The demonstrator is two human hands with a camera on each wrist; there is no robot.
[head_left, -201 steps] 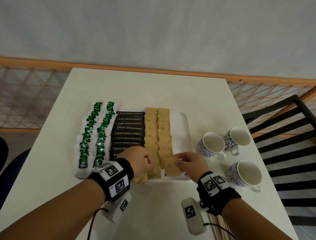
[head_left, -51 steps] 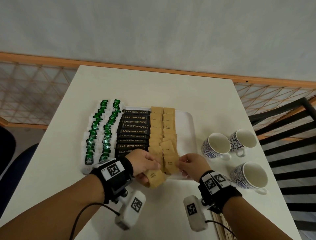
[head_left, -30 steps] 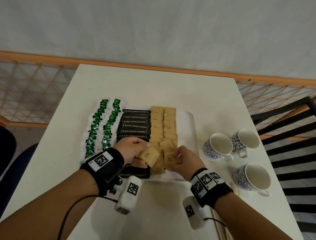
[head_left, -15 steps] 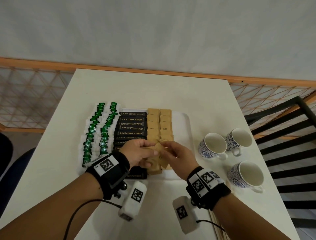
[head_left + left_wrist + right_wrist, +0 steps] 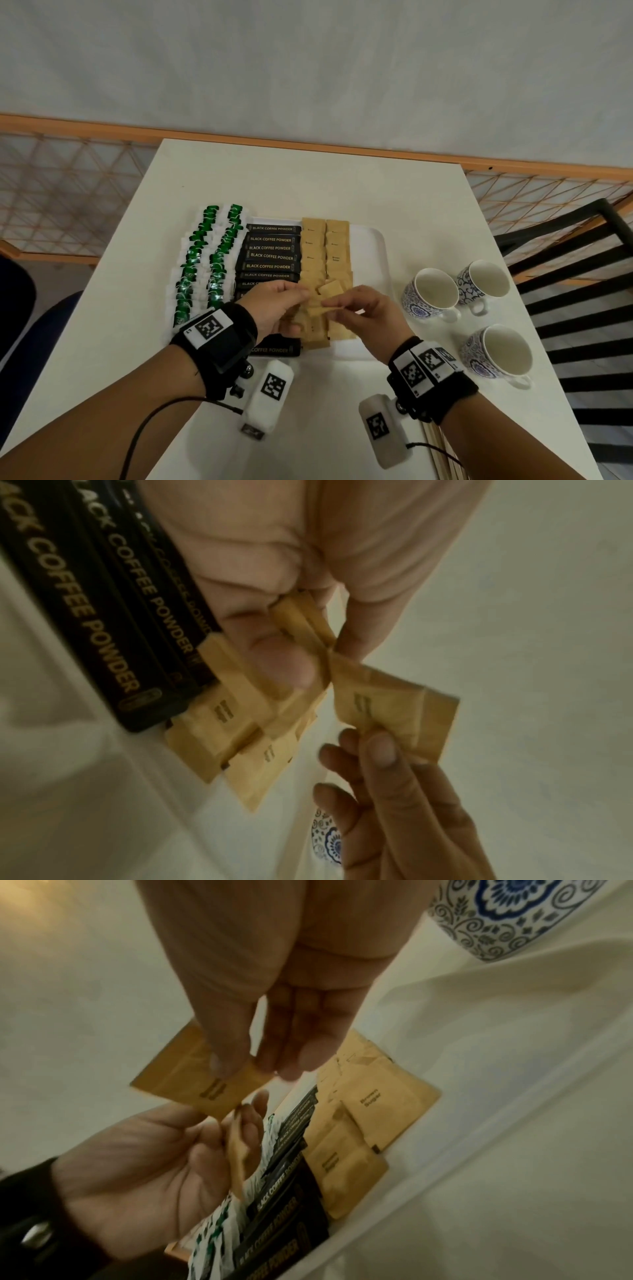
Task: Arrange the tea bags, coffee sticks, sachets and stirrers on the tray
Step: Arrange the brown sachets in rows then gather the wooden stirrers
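Over the near half of the white tray [image 5: 381, 246], my left hand [image 5: 303, 298] grips a small stack of brown sugar sachets [image 5: 303, 620] between thumb and fingers. My right hand [image 5: 329, 305] pinches one brown sachet [image 5: 195, 1080] by its corner, right beside the left fingertips [image 5: 352, 631]. The tray carries two columns of brown sachets [image 5: 325, 246], with a few near ones lying crooked under my hands. Black coffee sticks [image 5: 270, 257] lie left of them. Green tea bags [image 5: 202, 260] run in two columns along the tray's left side.
Three blue-and-white cups [image 5: 432, 294] stand right of the tray. Wooden stirrers [image 5: 442, 452] lie at the table's near right edge. A black slatted chair [image 5: 582, 274] stands to the right, past the table edge.
My left hand has lifted its sachets from the tray's near edge to above the middle. My right hand has left the tray's sachets and taken hold of one at the left hand.
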